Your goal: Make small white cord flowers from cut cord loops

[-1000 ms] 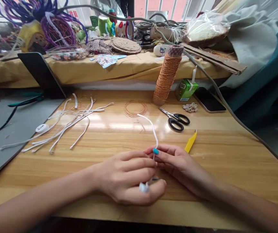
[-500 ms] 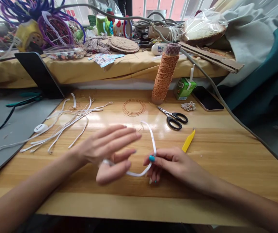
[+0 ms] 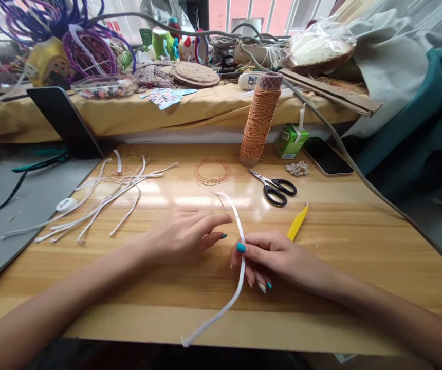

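Note:
A white cord (image 3: 239,280) is pinched between the thumb and fingers of my right hand (image 3: 267,257). One end curves up past the pinch, and the longer end hangs down to the left over the table's front edge. My left hand (image 3: 190,234) is slightly blurred to the left of the cord, apart from it, with thumb and forefinger apart and nothing between them. Yellow tweezers (image 3: 297,223) lie just beyond my right hand. Farther back are scissors with black handles (image 3: 275,189) and a coil of thin orange cord (image 3: 212,171).
Several loose white cords (image 3: 109,198) and a round white object (image 3: 67,204) lie at the left. An orange cord spool (image 3: 260,123) stands at the back, near a green drink carton (image 3: 291,141) and a phone (image 3: 328,155). A grey cable (image 3: 375,190) crosses the right side.
My left hand has turned and drawn its fingers in, away from the white cord. The cord's lower end now hangs down free. My right hand keeps its pinch in nearly the same place.

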`<state>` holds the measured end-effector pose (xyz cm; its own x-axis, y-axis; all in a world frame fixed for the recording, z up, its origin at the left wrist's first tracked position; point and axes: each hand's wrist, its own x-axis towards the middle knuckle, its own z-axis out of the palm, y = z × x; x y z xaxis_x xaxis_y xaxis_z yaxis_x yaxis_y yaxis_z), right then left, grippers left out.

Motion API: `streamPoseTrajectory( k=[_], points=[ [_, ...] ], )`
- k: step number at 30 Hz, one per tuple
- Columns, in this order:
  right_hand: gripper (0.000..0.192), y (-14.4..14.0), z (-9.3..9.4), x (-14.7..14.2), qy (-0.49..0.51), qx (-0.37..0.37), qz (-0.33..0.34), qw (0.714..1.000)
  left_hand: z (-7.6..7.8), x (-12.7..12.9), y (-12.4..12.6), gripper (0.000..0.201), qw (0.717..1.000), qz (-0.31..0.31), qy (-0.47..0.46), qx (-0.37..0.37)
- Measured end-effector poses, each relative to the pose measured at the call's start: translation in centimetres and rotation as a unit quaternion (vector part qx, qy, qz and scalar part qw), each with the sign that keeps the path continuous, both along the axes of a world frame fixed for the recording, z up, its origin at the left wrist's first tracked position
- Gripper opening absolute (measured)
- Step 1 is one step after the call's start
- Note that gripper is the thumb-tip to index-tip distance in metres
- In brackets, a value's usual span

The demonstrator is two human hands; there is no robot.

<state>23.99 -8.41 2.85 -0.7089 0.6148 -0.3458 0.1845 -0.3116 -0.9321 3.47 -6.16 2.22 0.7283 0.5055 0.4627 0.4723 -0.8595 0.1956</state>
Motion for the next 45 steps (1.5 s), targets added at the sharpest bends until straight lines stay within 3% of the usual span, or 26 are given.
streamPoseTrajectory(
  k=[2,4,5,10,13,24,29,32,36,38,42,45],
  points=[
    [0.037,-0.1,0.1,0.0,-0.006,0.013,0.001,1.0,0.6,1.0,-0.9,0.024,0.976,0.067,-0.003,-0.208],
    [0.036,-0.1,0.2,-0.1,-0.016,0.029,0.002,0.999,1.2,1.8,-1.5,0.037,0.917,0.071,-0.007,-0.393],
    [0.035,-0.2,0.2,-0.1,-0.023,0.038,0.004,0.999,1.4,2.1,-1.8,0.037,0.889,0.068,-0.032,-0.451],
    [0.031,-0.4,0.2,-0.3,-0.072,0.079,0.009,0.994,1.0,3.1,-3.0,0.026,0.761,0.112,-0.184,-0.612],
    [0.029,-0.6,0.5,-0.6,-0.101,0.092,0.033,0.99,0.5,3.2,-3.3,0.025,0.723,0.127,-0.227,-0.64],
    [0.029,-0.5,1.0,-0.8,-0.146,0.121,0.059,0.98,0.8,3.4,-2.8,0.021,0.708,0.179,-0.258,-0.632],
    [0.03,-1.1,1.4,-0.9,-0.164,0.149,0.12,0.968,0.1,2.0,-0.2,0.016,0.742,0.25,-0.33,-0.527],
    [0.031,-1.3,1.4,-0.8,-0.147,0.11,0.138,0.973,-0.1,0.5,1.9,0.016,0.747,0.273,-0.361,-0.487],
    [0.033,-0.9,0.8,-0.6,-0.098,-0.006,0.053,0.994,0.6,-0.1,2.5,0.034,0.76,0.262,-0.294,-0.518],
    [0.034,-0.7,0.5,-0.6,-0.072,-0.023,0.025,0.997,1.0,0.5,1.7,0.045,0.748,0.237,-0.234,-0.574],
    [0.032,-0.9,0.6,-0.6,-0.087,0.01,0.05,0.995,1.3,2.3,-0.8,0.032,0.7,0.132,-0.157,-0.684],
    [0.031,-1.3,0.7,-0.7,-0.125,0.092,0.093,0.983,1.0,3.0,-1.9,0.025,0.682,0.126,-0.192,-0.695]
  ],
)
